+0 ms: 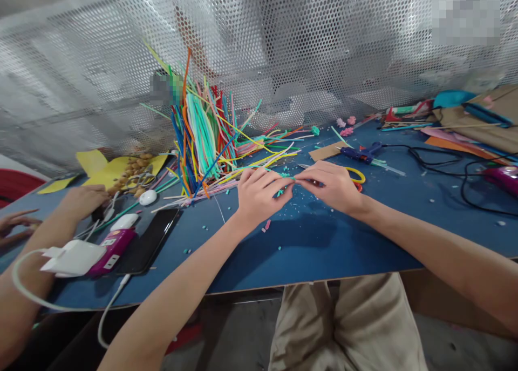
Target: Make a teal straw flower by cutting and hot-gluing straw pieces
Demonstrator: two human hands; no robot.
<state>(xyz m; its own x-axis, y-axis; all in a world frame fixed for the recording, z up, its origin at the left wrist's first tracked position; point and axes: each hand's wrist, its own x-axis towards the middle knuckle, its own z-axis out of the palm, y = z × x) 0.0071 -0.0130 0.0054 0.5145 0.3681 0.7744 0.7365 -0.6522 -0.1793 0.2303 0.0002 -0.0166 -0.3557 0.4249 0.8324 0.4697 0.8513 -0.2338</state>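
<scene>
Above the blue table, my left hand and my right hand meet fingertip to fingertip. Between them they pinch a short green pipe cleaner, most of it hidden by the fingers. Small teal clippings and pale specks lie on the table beneath. Behind my right hand, scissors with a yellow handle loop are partly covered. A blue glue gun lies farther back, near a piece of brown cardboard.
A bundle of colourful pipe cleaners stands against the perforated metal screen. Left are a black phone, a purple power strip and a white charger. Another person's hand rests by yellow paper. A black cord runs right.
</scene>
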